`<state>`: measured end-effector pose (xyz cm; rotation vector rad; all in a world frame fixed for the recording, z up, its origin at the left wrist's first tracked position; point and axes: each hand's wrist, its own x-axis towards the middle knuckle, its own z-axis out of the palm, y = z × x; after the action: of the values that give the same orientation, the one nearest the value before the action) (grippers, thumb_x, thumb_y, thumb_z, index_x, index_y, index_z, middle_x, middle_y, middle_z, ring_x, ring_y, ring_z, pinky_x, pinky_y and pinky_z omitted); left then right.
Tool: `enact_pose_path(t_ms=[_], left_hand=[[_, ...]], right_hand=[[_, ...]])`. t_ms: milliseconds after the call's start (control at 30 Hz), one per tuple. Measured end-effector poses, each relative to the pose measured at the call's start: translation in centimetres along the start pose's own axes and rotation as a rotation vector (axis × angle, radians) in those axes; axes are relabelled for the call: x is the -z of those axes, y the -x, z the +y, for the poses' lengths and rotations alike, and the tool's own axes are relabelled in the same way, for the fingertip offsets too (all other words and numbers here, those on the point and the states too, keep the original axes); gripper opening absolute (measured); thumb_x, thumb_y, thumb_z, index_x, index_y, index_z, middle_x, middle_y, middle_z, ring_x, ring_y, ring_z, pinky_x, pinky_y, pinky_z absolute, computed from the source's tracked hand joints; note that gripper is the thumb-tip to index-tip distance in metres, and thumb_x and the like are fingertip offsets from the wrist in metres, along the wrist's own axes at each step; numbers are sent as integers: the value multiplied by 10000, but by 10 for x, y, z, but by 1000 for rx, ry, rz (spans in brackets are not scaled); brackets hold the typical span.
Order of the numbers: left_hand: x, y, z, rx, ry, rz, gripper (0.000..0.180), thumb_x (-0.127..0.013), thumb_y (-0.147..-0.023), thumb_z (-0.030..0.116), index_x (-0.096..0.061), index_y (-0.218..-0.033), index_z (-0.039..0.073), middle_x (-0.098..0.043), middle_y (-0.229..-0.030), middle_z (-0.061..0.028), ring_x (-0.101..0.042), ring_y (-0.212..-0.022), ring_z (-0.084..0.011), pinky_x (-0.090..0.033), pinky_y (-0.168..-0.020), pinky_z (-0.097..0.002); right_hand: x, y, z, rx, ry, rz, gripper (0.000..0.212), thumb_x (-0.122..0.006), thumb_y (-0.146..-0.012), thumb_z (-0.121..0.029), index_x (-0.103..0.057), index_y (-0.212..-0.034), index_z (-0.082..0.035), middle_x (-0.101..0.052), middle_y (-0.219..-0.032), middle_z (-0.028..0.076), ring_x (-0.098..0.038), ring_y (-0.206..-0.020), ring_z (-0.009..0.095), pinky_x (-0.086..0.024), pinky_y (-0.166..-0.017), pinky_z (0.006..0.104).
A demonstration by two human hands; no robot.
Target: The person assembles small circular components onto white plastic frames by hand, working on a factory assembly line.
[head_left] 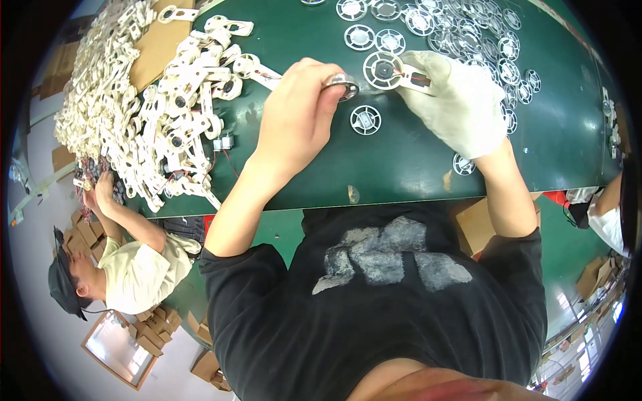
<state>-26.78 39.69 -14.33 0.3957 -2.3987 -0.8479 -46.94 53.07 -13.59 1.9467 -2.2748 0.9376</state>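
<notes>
My left hand [297,110], bare, pinches a round silver spoked cover [342,85] on edge between thumb and fingers. In a white glove, my right hand [458,100] grips the handle of a white plastic housing [384,70], whose round ring end points left toward the cover. A dark round part sits inside that ring, and reddish wires show in the handle. The cover and the ring are a little apart. On the green table just below, between my hands, lies another silver spoked cover [366,120].
Many white housings [177,107] are heaped on the table's left. Loose silver covers [468,33] spread across the far right, one [463,164] nearer my right wrist. A small motor-like part [224,142] with red wires lies by the heap. Another person [134,267] works at the left.
</notes>
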Motion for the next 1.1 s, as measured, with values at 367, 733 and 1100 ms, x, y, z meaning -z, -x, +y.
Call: enact_pose_path(t_ms=[367,733,1100], left_hand=[[-15,-26,12,-25,89,20,401,-801,-850,132,-697,-1236,116,-653,-1123,-71,-684,-863,-250,-550,-729,-323],[-8,-23,-3,-168,34,-111,658,-861,-746,148,-641,-1362,75,-697,-1296,-102,-695,-1118,-270,-579,-916,-346],[-12,-29,9,-504,21,-58,637,-819,-722,63,-625,-1316,-64,-691,-1255,-200,-695,-1069,-341,-575,-878,-374]], right_hand=[[9,-1,-9,-31,-57,-96,295,-777,-829,-211,-739,-1098,-98,-743,-898,105,-735,-805,289,-575,-689,373],[4,-1,-10,-48,-60,-123,300,-766,-842,-239,-741,-1113,-115,-750,-882,102,-737,-769,281,-581,-669,368],[27,-10,-12,-423,-626,-647,431,-668,-929,-449,-711,-991,-25,-645,-723,117,-632,-652,212,-485,-621,380]])
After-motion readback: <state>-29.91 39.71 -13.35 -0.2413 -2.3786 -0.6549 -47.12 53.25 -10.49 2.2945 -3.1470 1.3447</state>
